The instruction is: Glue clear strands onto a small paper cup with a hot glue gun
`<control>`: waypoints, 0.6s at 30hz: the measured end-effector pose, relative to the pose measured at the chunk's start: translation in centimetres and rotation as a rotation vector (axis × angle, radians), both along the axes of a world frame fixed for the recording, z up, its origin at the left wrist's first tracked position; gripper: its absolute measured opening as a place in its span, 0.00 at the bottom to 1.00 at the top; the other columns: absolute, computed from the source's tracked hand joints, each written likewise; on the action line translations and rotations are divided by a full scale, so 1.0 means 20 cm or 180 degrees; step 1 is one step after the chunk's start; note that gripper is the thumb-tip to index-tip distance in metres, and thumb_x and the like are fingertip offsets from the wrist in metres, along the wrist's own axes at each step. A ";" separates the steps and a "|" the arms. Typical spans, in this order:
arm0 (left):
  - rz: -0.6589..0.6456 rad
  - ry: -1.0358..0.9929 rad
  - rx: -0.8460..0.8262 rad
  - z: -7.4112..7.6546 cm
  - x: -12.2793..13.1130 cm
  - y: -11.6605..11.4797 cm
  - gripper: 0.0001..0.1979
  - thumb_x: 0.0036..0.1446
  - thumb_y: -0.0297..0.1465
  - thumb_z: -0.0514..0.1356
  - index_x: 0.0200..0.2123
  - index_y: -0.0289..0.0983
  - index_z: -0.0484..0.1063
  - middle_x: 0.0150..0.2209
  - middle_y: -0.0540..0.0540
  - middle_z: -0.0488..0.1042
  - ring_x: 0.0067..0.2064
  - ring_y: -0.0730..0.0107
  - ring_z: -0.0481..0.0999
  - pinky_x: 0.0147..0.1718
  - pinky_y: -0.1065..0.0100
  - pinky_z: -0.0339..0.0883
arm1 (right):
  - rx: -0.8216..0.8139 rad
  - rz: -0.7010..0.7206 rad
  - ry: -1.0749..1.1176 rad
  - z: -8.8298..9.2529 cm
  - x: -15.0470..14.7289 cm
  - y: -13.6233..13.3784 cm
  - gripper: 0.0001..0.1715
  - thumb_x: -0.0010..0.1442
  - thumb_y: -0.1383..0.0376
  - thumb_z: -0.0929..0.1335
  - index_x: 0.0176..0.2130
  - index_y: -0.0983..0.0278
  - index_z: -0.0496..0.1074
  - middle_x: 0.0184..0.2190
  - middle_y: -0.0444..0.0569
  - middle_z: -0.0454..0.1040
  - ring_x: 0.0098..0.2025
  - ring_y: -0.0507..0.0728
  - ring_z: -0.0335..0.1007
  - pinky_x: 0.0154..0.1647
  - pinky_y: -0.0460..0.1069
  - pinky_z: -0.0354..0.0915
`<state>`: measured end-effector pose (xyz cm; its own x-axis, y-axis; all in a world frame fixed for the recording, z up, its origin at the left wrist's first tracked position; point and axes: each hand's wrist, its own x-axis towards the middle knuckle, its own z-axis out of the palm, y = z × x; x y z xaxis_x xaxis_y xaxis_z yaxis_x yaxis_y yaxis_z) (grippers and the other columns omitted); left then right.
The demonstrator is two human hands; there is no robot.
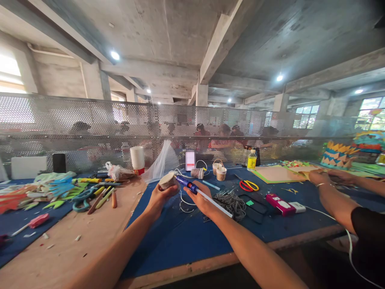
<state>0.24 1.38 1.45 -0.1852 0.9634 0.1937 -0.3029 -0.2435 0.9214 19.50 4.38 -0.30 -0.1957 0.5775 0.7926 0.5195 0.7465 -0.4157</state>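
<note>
My left hand (161,197) is wrapped round a small paper cup (167,181), tilted on its side above the blue tabletop. In my right hand (201,199) is a blue glue gun (185,183), its nozzle end against or very near the cup; I cannot tell if they touch. A long white glue stick (215,205) sticks out of the gun's back end towards me. Beneath and right of my right hand lies a heap of grey yarn (231,205). Behind the hands stand small cups with handles (221,173) and a wound spool (197,173).
Red and yellow scissors (249,185), a magenta box (279,204) and a yellow-labelled bottle (252,160) are to the right. A co-worker's hands (320,176) work over coloured paper there. Cut paper hands, blue-handled scissors (82,199) and stacked cups (137,158) are left. A perforated screen (168,120) runs behind.
</note>
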 end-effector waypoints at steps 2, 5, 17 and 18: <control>-0.0008 -0.0004 -0.0016 0.00 0.00 0.00 0.34 0.38 0.34 0.80 0.50 0.36 0.76 0.49 0.40 0.82 0.48 0.56 0.83 0.50 0.59 0.76 | -0.0043 0.0005 -0.0001 0.00 0.00 0.00 0.22 0.70 0.48 0.66 0.31 0.59 0.68 0.27 0.45 0.75 0.29 0.55 0.71 0.31 0.47 0.63; -0.0012 -0.0033 -0.0014 0.00 0.00 0.00 0.33 0.39 0.34 0.80 0.49 0.36 0.76 0.49 0.39 0.82 0.48 0.56 0.83 0.51 0.59 0.76 | -0.0054 -0.0030 -0.0016 0.00 0.00 0.00 0.22 0.70 0.48 0.66 0.31 0.59 0.69 0.28 0.46 0.76 0.30 0.55 0.71 0.31 0.47 0.63; -0.0108 -0.0032 -0.0035 -0.03 -0.01 0.02 0.31 0.42 0.34 0.79 0.51 0.37 0.76 0.50 0.40 0.82 0.49 0.56 0.83 0.54 0.57 0.75 | -0.0045 0.0251 0.0105 0.01 0.00 -0.02 0.21 0.70 0.49 0.66 0.33 0.60 0.72 0.29 0.47 0.77 0.30 0.56 0.72 0.32 0.47 0.64; -0.0118 -0.0033 -0.0052 -0.03 -0.02 0.02 0.31 0.43 0.35 0.79 0.51 0.37 0.76 0.50 0.39 0.82 0.50 0.56 0.82 0.54 0.57 0.75 | -0.0049 0.0314 0.0116 0.01 0.00 -0.02 0.20 0.70 0.49 0.66 0.34 0.60 0.73 0.30 0.47 0.77 0.31 0.56 0.73 0.33 0.47 0.64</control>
<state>-0.08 1.83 0.94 -0.1510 0.9727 0.1761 -0.3209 -0.2168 0.9220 19.54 4.00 -0.08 -0.2235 0.5689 0.7914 0.4280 0.7868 -0.4447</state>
